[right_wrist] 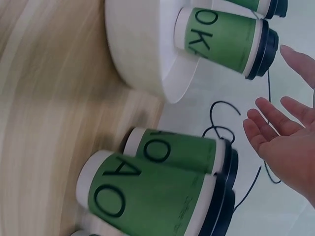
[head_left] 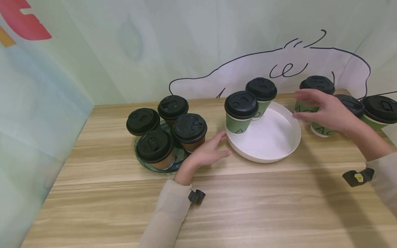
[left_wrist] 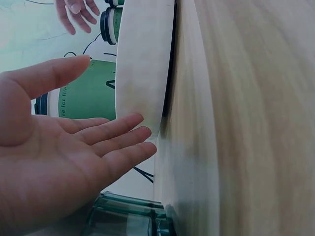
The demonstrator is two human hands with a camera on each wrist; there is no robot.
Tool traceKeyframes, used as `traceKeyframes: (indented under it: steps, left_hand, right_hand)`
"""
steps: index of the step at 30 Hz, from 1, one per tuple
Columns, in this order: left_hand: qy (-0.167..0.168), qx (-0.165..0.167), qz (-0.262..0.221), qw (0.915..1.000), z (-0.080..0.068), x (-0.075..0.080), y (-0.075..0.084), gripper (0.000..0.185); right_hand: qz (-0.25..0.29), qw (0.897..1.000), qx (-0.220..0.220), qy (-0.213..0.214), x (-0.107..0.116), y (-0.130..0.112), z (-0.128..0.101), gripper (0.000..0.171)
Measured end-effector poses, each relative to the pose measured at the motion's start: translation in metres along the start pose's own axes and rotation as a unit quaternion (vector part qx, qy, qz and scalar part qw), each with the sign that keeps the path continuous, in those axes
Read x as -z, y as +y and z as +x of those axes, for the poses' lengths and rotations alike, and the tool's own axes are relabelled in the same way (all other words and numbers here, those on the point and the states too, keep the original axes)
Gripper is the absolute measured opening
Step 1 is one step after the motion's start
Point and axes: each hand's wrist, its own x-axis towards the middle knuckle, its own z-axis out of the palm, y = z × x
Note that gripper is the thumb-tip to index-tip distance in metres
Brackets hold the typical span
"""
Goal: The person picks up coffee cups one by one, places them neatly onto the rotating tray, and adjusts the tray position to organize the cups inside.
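Observation:
My left hand (head_left: 206,151) reaches to the left side of a round white tray (head_left: 266,146). In the left wrist view its fingers (left_wrist: 120,130) lie extended along the tray's outer wall, palm turned up to the camera. Two green paper cups with black lids, a front cup (head_left: 238,119) and a back cup (head_left: 262,90), stand upright at the tray's left and back. My right hand (head_left: 328,110) hovers right of the tray with loosely bent fingers, holding nothing. It partly hides a green cup (head_left: 317,84) and overlaps a nearer green cup (head_left: 322,130).
A third green cup (head_left: 379,108) stands at the far right. On the left, several brown cups with black lids, among them a front cup (head_left: 156,151), crowd a green glass tray (head_left: 178,160). Behind the wooden table (head_left: 248,206) rises a wall covering (head_left: 192,44) with line drawings.

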Motion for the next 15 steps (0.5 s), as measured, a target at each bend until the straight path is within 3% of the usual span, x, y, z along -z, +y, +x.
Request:
traceKeyframes:
  steps: [15]
  left_hand:
    - [0.003,0.004,0.012,0.9999,0.001,-0.001,-0.001,0.07]
  right_hand:
    - [-0.025,0.998,-0.041,0.027,0.015,0.03,-0.01,0.075]
